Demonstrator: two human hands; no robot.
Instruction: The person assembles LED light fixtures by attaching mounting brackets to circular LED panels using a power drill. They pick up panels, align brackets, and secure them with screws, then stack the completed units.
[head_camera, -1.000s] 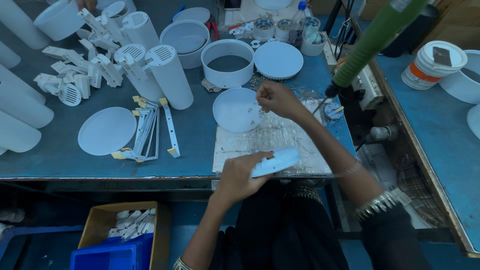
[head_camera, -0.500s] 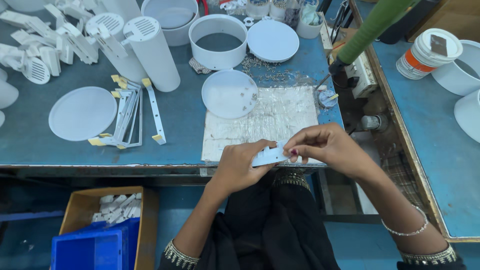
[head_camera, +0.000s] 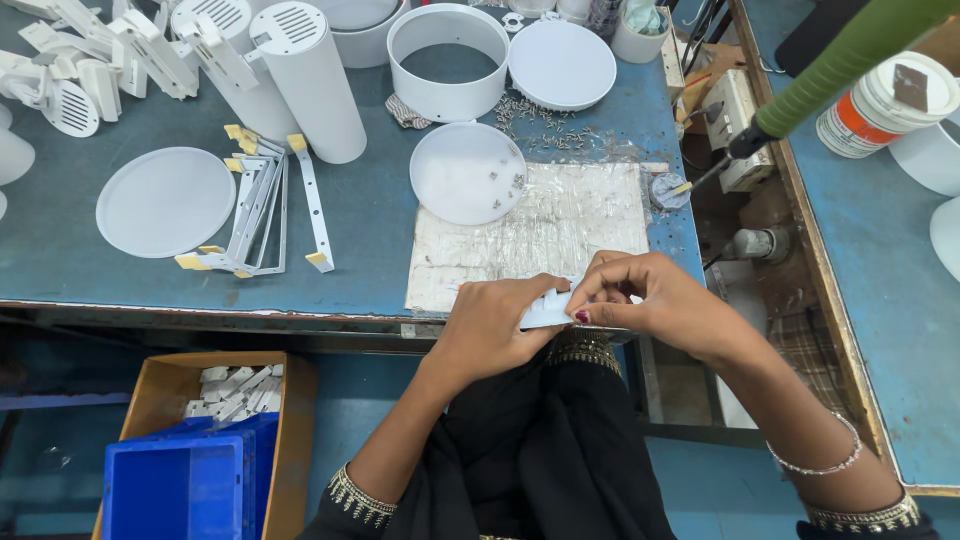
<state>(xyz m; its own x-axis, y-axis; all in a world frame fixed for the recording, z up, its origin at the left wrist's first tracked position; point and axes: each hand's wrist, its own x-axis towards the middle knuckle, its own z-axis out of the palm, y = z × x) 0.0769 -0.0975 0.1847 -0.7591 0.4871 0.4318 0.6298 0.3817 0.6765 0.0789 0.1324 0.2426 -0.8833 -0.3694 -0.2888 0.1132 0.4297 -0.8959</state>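
Both hands meet at the table's front edge over my lap. My left hand (head_camera: 492, 325) grips a small flat white plastic piece (head_camera: 547, 311) from the left. My right hand (head_camera: 640, 300) pinches the same piece's right end with fingertips. Just beyond them lies a foil-covered mat (head_camera: 530, 235) on the blue worktable (head_camera: 370, 210). A white round lid (head_camera: 468, 172) holding a few small screws rests at the mat's far left corner.
White cylinder housings (head_camera: 308, 75), a white ring (head_camera: 447, 60), round discs (head_camera: 165, 200) and white metal brackets (head_camera: 270, 205) crowd the table's left and back. Loose screws (head_camera: 545, 125) lie scattered. A green-handled tool (head_camera: 830, 65) hangs at right. Orange (head_camera: 200, 385) and blue bins (head_camera: 185, 480) sit below.
My right hand left the round lid and came down to the white piece. Both hands now hold it close together at the table's edge.
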